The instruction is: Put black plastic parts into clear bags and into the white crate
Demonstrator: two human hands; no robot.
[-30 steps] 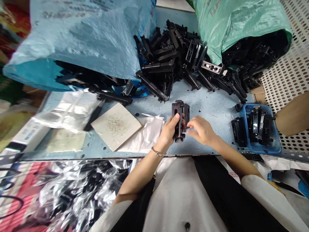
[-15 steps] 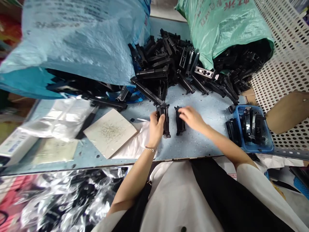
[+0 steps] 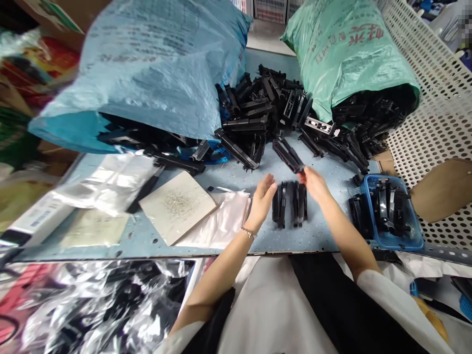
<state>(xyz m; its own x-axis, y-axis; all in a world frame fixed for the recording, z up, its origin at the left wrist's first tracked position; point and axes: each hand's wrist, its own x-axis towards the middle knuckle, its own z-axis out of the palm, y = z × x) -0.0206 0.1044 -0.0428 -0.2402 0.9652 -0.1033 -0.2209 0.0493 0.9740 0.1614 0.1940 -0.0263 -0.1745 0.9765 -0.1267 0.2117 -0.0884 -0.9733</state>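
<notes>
My right hand [image 3: 316, 186] pinches the near end of a long black plastic part [image 3: 287, 154], which tilts toward the pile at the back. My left hand [image 3: 262, 200] is open, with thumb and fingers apart and nothing visible in it. Right beside its fingertips, a black part [image 3: 279, 205] lies lengthwise on the blue table [image 3: 324, 231]. A similar black part [image 3: 299, 204], slightly blurred, lies parallel to it, just below my right hand. Behind both hands spreads a heap of such parts [image 3: 254, 108].
A blue bag [image 3: 158, 64] and a green bag [image 3: 354, 54], both holding black parts, flank the heap. On the right is a blue bin [image 3: 396, 238] beside a perforated white panel [image 3: 438, 108]. A square board [image 3: 177, 209] and clear plastic bags [image 3: 221, 221] lie left.
My left hand has let go of its black part and moved slightly away. My right hand has left the other part and taken hold of one from the heap's edge. The view has shifted.
</notes>
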